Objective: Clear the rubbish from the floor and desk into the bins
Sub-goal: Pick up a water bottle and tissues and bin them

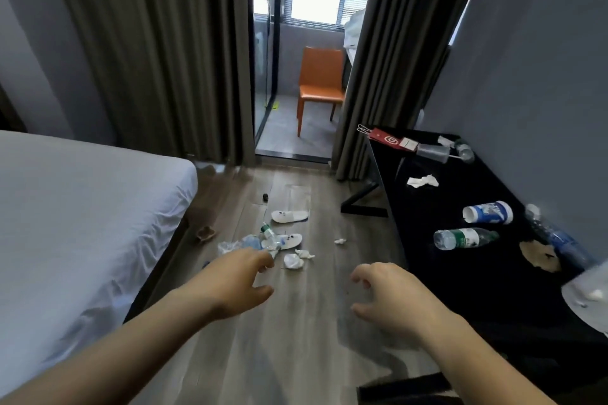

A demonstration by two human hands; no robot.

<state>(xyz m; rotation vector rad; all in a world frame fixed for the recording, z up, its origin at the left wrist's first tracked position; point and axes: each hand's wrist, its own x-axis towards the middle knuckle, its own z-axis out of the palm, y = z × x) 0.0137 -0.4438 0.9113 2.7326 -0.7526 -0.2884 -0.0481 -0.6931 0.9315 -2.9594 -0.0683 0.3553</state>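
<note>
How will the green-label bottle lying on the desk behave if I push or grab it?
The green-label bottle lies on its side on the black desk, so a push would likely roll it. It is clear, thin-looking plastic and looks near empty: probably light, and it may crumple under a firm grip.

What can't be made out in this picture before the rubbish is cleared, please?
Head view only:
Bins: none in frame.
Plastic rubbish pile on the floor: near edge hidden behind the left hand.
Pale object at the near end of the desk: cut off by the right edge, blurred.
Small dark object on the floor: too small to identify.
</note>
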